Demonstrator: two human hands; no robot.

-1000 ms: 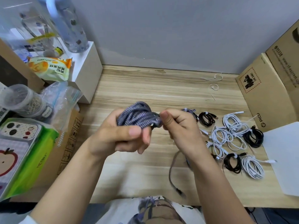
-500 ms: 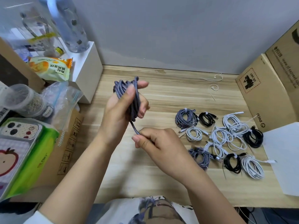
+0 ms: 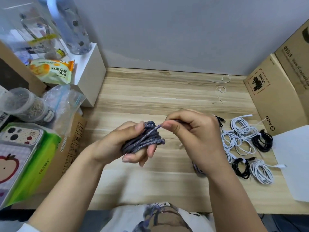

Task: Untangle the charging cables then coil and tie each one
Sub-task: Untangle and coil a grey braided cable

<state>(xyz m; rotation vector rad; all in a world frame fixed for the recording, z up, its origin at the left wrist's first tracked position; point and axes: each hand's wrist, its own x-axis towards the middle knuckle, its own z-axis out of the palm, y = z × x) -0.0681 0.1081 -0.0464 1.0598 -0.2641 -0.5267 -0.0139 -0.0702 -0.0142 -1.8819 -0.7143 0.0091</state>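
The braided cable [image 3: 143, 139] was held as a bundle of loops in the left grip [image 3: 127, 146], fingers curled under the coil and the thumb pressed over its top. Its free strand was pinched between thumb and forefinger of the right grip [image 3: 189, 131], just to the right of the bundle and slightly above it, both raised over the counter [image 3: 150, 91].

The step in hand was judged to be the last turns of coiling. It would be done well if the strand were kept lightly taut and each turn were laid flat against the loops already gathered, not crossed over them. The left thumb's pressure would best be kept on, so that the springy braid could not fan open. A short tail would best be left for the tying.

Further right of the right grip, the coiled white cables [image 3: 240, 133] and coiled black cables [image 3: 262, 142] lay close together on the counter, several bound with ties, so most of the task appeared done. Beyond them, near the wall, loose ties [image 3: 221, 89] lay well apart from the coils. Whether a tie was held in either grip could not be told.
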